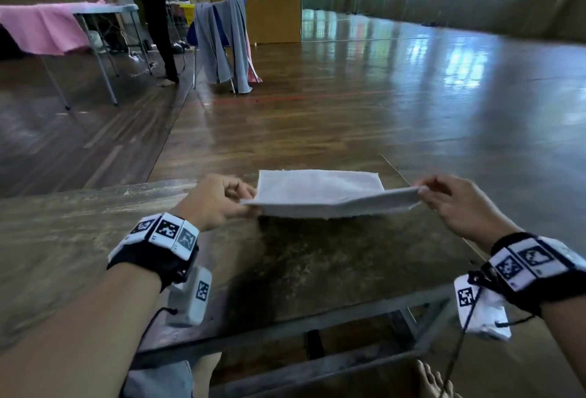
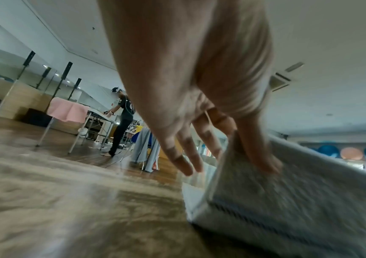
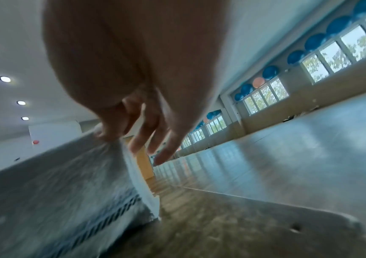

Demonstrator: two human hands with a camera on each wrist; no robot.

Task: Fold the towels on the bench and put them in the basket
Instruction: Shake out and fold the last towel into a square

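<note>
Towel: white cloth, matt, fine woven texture with a stitched band near one hem. Bench: worn, mottled brown top, dull and rough-looking; grey metal frame beneath. Floor: glossy wood boards reflecting window light; grey cloth on the chair looks soft and matt.

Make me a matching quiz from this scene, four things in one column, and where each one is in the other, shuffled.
Things:
1. white towel
2. pink cloth
3. grey towels
4. left hand

Places:
A. draped over a chair
B. pinching the towel's left corner
C. hanging over a far table
D. held by both hands over the bench

Pairs: 1-D, 2-C, 3-A, 4-B
</note>
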